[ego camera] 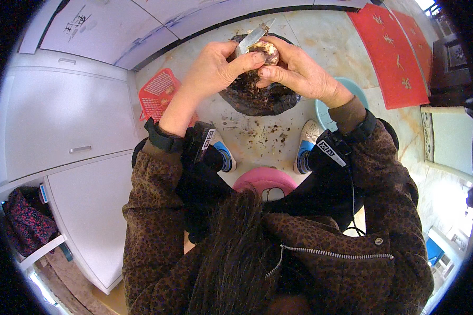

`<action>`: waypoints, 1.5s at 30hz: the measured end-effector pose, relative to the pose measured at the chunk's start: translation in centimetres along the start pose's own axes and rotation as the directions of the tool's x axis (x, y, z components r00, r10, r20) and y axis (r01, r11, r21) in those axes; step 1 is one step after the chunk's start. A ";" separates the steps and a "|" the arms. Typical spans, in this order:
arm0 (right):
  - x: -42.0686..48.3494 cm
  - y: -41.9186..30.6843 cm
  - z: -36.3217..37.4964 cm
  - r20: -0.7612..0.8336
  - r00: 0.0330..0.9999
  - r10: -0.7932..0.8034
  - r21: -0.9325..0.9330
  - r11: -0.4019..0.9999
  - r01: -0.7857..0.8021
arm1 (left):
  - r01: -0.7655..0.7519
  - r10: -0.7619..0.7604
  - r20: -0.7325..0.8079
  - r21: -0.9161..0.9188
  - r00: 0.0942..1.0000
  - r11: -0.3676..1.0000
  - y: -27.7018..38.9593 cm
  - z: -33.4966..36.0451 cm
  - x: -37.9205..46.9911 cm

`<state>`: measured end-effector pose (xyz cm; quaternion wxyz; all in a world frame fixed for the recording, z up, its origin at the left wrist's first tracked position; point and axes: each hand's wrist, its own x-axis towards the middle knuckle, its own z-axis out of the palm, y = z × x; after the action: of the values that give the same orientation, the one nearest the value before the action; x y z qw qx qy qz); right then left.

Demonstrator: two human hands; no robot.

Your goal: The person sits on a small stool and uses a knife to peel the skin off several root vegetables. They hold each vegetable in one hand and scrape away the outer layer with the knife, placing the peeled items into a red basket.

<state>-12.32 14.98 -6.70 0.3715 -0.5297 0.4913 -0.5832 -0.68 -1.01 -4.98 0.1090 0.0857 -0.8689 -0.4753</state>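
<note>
My left hand [216, 71] grips a knife whose metal blade [252, 39] points up and to the right, with brown scraps stuck near its tip. The left thumb presses on a partly peeled root vegetable [272, 52], perhaps a taro corm, showing pale and brown patches. Fingers of my right hand [299, 73] wrap around its far side and hold it against the blade. Below both hands lies a black plastic bag [287, 106], with dark peelings or soil [248, 88] in it. The knife handle is hidden in the left hand.
On the left stands a red plastic basket [149, 88] with a few brownish pieces inside. A teal basin [358, 88] sits partly behind my right forearm. Crumbs [274, 132] litter the tile floor between my shoes. A pink stool [256, 179], white cabinets [67, 114] and a red mat [390, 59] surround me.
</note>
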 end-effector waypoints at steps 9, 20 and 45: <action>0.1 0.2 0.2 0.007 0.999 0.031 0.090 0.995 -0.032 | 0.102 -0.099 0.093 -0.024 0.991 0.994 1.0 -0.5 -0.3; 0.7 0.6 -0.2 0.035 0.999 -0.012 -0.096 0.995 0.015 | -0.002 0.002 0.010 0.007 1.000 1.000 0.4 -0.2 -0.6; 1.1 1.1 -0.6 -0.101 0.992 0.078 -0.060 0.995 -0.084 | 0.032 -0.030 -0.075 0.029 0.997 0.999 -0.4 -1.9 0.0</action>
<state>-13.17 13.78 -7.43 0.3527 -0.4916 0.5487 -0.5770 -0.11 -2.80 -4.35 0.1327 0.1185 -0.8699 -0.4601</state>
